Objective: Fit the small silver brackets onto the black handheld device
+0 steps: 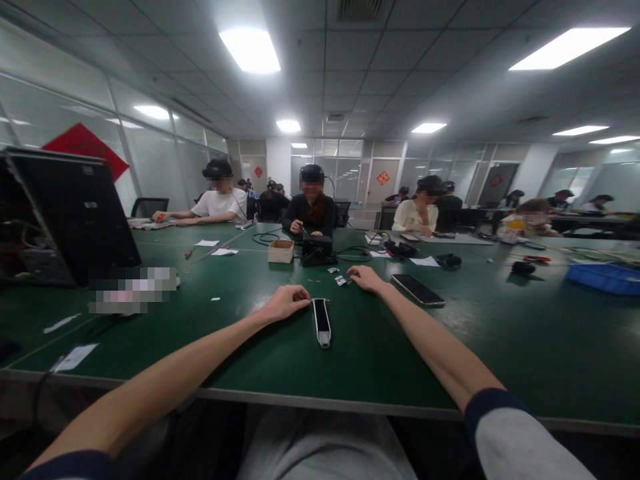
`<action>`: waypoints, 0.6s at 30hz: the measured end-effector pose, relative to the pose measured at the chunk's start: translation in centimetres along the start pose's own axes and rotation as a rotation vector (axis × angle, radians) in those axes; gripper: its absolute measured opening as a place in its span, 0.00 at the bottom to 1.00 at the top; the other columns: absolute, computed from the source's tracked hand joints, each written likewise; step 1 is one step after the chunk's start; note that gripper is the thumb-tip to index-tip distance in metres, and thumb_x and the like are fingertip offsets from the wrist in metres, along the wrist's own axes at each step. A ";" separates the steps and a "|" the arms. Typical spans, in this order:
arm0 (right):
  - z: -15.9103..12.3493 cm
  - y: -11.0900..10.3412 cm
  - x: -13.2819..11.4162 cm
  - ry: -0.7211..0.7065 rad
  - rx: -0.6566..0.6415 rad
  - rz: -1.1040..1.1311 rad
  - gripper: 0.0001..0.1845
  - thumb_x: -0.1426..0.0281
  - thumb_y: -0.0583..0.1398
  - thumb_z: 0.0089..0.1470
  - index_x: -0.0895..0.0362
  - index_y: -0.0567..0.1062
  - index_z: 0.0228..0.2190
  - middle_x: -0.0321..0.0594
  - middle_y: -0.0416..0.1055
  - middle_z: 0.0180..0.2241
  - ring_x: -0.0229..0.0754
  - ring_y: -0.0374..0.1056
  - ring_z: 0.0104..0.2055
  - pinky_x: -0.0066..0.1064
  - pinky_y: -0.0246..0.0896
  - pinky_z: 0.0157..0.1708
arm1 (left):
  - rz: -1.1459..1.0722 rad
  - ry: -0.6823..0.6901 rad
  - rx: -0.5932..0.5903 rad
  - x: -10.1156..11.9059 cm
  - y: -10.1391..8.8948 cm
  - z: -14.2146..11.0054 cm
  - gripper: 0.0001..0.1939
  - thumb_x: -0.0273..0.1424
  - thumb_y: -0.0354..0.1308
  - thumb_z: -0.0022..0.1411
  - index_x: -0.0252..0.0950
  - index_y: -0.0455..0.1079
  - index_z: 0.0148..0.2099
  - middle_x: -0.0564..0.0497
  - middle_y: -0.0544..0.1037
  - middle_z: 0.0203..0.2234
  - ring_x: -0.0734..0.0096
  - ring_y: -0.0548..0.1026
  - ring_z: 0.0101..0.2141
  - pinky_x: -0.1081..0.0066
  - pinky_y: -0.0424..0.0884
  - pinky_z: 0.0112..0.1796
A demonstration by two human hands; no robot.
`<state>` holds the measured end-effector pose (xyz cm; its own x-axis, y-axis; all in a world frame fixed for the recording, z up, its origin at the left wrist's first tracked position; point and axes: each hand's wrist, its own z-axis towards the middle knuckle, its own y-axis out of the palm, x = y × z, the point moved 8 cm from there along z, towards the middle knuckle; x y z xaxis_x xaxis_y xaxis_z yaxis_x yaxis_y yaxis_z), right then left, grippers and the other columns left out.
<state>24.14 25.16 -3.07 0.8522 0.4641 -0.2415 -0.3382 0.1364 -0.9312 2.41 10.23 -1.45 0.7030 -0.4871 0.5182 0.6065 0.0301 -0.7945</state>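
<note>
Head view: left hand [291,302], fingers bent, is at the far end of the white device [323,323], which lies on the green table [270,363]; whether that hand pinches anything, I cannot tell. Right hand [366,277] rests beside small parts [341,281]; its grip is likewise unreadable. Phone [418,289] lies just right of it; box [281,251] stands beyond the left hand.

On a green table [240,363], the left hand [289,302] rests beside a white device [322,321], the right hand [367,279] near small parts [341,281]
</note>
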 end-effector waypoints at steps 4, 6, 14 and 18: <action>1.7 0.6 0.1 0.077 -0.119 -0.013 0.09 0.74 0.59 0.48 0.55 0.77 0.33 0.40 0.73 0.37 0.41 0.67 0.42 0.27 0.59 0.42 | 0.017 0.004 0.000 0.0 0.0 0.1 0.10 0.36 0.55 0.56 0.36 0.73 0.37 0.52 0.76 0.31 0.71 0.72 0.31 0.74 0.67 0.33; 2.2 0.5 0.4 0.131 -0.149 -0.024 0.08 0.74 0.61 0.45 0.56 0.78 0.31 0.42 0.73 0.35 0.42 0.68 0.40 0.27 0.60 0.41 | 0.025 0.004 -0.003 0.1 0.1 0.1 0.11 0.37 0.55 0.56 0.36 0.73 0.37 0.52 0.76 0.31 0.71 0.72 0.31 0.74 0.67 0.32; 2.7 1.0 1.2 0.354 -0.317 -0.002 0.08 0.70 0.65 0.39 0.64 0.75 0.22 0.43 0.70 0.21 0.40 0.68 0.24 0.28 0.63 0.26 | 0.021 -0.022 -0.013 0.5 -0.1 -0.1 0.11 0.36 0.55 0.56 0.35 0.73 0.37 0.51 0.76 0.31 0.71 0.71 0.30 0.74 0.67 0.31; 2.5 1.0 1.6 0.385 -0.303 0.030 0.11 0.68 0.65 0.39 0.64 0.74 0.24 0.40 0.69 0.19 0.38 0.66 0.23 0.27 0.62 0.23 | 0.034 -0.026 -0.010 0.9 -0.2 -0.2 0.10 0.35 0.55 0.56 0.35 0.73 0.36 0.51 0.76 0.30 0.71 0.72 0.30 0.74 0.67 0.32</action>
<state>24.22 28.23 -3.70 0.9487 0.0993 -0.3000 -0.2825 -0.1595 -0.9459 2.84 9.64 -0.87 0.7324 -0.4631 0.4990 0.5788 0.0377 -0.8146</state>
